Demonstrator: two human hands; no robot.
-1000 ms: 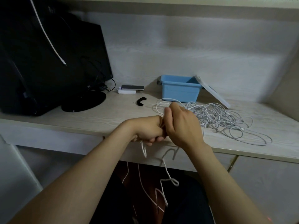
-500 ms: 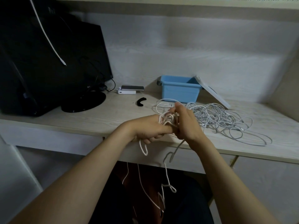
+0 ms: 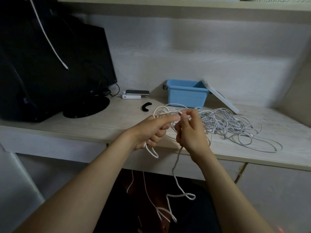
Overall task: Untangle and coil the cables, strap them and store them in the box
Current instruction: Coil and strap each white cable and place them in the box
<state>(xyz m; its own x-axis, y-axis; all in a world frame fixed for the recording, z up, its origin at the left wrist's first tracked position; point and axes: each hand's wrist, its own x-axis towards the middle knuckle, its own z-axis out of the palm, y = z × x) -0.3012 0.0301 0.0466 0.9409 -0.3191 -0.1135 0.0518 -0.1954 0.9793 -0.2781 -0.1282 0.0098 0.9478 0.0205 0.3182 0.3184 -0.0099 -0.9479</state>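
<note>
Left hand (image 3: 151, 130) and right hand (image 3: 190, 132) grip white cable (image 3: 174, 167) over desk (image 3: 101, 125).

Dim, flat light here, brightest on the back wall (image 3: 218, 52) and the desk (image 3: 80, 130). The shelf (image 3: 168, 7) drops a shadow band along the wall's top. The monitor (image 3: 64, 61) crushes to near-black. Under the desk it's deep shadow, and the white cable (image 3: 176, 160) shows pale against it. Fingertips (image 3: 175, 117) of the left hand (image 3: 149, 132) and right hand (image 3: 190, 133) smear slightly. Straight edges bow near the frame borders.
</note>
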